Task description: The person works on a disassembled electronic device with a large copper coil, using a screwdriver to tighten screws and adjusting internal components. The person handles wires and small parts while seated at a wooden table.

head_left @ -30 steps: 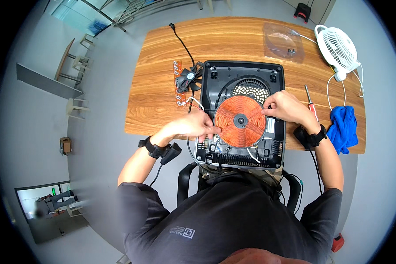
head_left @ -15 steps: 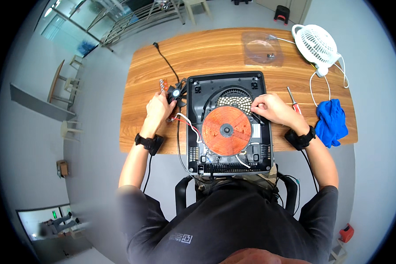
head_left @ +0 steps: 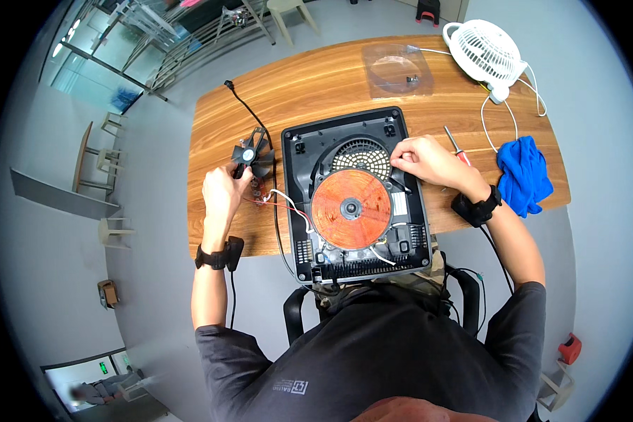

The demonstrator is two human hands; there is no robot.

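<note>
An opened induction cooker housing, black and tray-shaped, lies at the table's front edge, slightly turned. Inside it sit a round copper coil and, behind that, a round vent grille. To the left, my left hand grips a small black cooling fan by its near edge, over the table. Red and white wires run out over the housing's left side. My right hand has its fingers drawn together at the right of the grille; whatever they pinch is hidden.
A screwdriver lies right of my right hand, with a blue cloth beyond it. At the back stand a clear plastic sheet and a white fan. A black power cord trails along the housing's left.
My left hand has moved left, carrying the cooling fan away from the housing's edge. My right hand stays at the grille's right side. The whole view has shifted a little.
</note>
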